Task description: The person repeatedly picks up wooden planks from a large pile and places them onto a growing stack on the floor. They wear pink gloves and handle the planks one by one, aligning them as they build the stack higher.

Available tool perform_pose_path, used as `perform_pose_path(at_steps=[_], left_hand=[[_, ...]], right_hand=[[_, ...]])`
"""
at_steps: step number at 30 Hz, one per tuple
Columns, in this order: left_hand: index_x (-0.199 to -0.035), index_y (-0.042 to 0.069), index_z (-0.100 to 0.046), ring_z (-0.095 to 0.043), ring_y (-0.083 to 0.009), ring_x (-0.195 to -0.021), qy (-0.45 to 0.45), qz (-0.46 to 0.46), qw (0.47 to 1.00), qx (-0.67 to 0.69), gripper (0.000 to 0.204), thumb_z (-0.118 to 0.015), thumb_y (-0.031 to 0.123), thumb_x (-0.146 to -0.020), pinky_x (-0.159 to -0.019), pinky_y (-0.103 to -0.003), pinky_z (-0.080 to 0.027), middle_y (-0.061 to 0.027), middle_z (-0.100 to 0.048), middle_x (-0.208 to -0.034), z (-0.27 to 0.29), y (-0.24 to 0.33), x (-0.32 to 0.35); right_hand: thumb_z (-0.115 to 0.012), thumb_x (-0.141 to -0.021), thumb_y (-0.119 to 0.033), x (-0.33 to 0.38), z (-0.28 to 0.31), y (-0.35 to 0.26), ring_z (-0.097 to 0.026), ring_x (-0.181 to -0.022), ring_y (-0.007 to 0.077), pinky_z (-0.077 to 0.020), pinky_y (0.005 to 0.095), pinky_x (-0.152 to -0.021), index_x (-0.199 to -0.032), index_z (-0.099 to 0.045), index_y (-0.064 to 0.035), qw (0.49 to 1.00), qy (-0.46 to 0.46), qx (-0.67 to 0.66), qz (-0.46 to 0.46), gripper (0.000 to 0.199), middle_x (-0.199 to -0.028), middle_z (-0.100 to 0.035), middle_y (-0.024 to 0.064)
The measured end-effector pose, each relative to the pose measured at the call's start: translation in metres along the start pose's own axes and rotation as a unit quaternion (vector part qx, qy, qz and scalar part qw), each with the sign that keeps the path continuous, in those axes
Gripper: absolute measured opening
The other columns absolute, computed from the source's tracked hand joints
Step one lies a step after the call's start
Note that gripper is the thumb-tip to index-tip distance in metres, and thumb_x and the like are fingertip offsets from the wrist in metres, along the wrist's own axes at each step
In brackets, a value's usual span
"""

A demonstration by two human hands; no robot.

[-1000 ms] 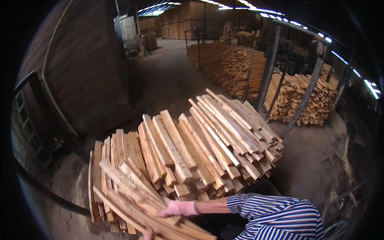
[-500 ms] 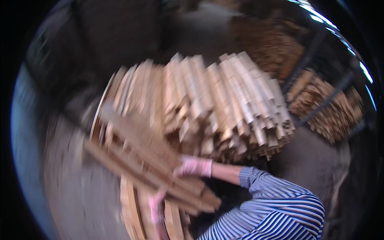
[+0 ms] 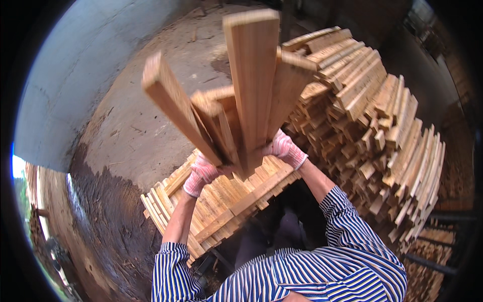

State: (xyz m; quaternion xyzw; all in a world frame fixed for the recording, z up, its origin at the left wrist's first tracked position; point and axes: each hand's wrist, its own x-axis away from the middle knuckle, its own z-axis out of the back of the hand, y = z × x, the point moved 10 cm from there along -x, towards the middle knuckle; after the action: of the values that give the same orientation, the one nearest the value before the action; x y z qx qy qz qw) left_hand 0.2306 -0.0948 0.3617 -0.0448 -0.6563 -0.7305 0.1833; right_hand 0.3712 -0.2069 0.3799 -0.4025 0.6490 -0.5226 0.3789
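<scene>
A loose bundle of wooden boards (image 3: 251, 75) stands tilted upward between my hands, its boards fanned apart at the top. My left hand (image 3: 202, 172), in a pink-and-white knit glove, grips the bundle's lower left side. On the lower right side, my gloved right hand (image 3: 287, 149) is closed round the boards; its fingertips are partly hidden behind the wood. Directly beneath lies a neat stack of wooden slats (image 3: 216, 221), laid side by side with a slat across its near edge. Whether the bundle's lower ends touch this stack, I cannot tell.
A large heap of wooden boards (image 3: 352, 95) rises at the right, many ends jutting out unevenly. Farther right and low, more wood pieces (image 3: 427, 261) lie behind dark metal bars (image 3: 430, 263). A grey wall (image 3: 95, 65) curves along the left above the dirty concrete floor (image 3: 141, 121).
The view has swung to the right-hand heap's left. The boards, earlier held slanting in front of the heap, now stand upright above the slat stack, still in both hands.
</scene>
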Motion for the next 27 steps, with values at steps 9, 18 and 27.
perform_pose_path(at_steps=[9,18,27], left_hand=[[-0.138,0.01,-0.057,-0.052,-0.0195,-0.13,-0.025,-0.054,0.995,-0.076,0.049,-0.069,0.028,-0.094,-0.109,-0.038,-0.044,-0.0055,-0.058,-0.14,0.011,-0.192,0.018],[-0.143,0.009,-0.05,-0.054,-0.0221,-0.129,-0.001,0.002,0.986,0.167,0.044,-0.06,0.016,-0.1,-0.111,-0.039,-0.045,-0.0087,-0.052,-0.147,0.035,-0.222,-0.01],[-0.127,0.0,-0.061,-0.063,-0.0206,-0.111,0.122,0.083,0.941,0.304,0.046,-0.07,0.022,-0.088,-0.099,-0.038,-0.05,-0.0102,-0.068,-0.118,0.032,-0.266,-0.022]], right_hand=[[-0.091,-0.068,-0.029,-0.032,-0.058,0.205,-0.049,-0.133,0.0247,-0.0384,0.032,-0.113,-0.154,-0.027,-0.0042,0.958,-0.178,0.165,-0.155,0.111,-0.147,-0.051,0.014],[-0.084,-0.077,-0.039,-0.091,-0.07,0.138,-0.061,-0.116,0.0232,-0.0504,0.0362,-0.098,-0.136,-0.053,-0.0061,0.948,-0.173,0.267,0.0,0.075,-0.127,-0.063,0.0148],[-0.066,-0.079,-0.074,-0.074,-0.033,0.199,-0.058,-0.122,0.0313,-0.0469,0.0394,-0.105,-0.14,-0.047,0.0072,0.934,-0.124,0.168,-0.289,0.104,-0.133,-0.06,0.0241]])
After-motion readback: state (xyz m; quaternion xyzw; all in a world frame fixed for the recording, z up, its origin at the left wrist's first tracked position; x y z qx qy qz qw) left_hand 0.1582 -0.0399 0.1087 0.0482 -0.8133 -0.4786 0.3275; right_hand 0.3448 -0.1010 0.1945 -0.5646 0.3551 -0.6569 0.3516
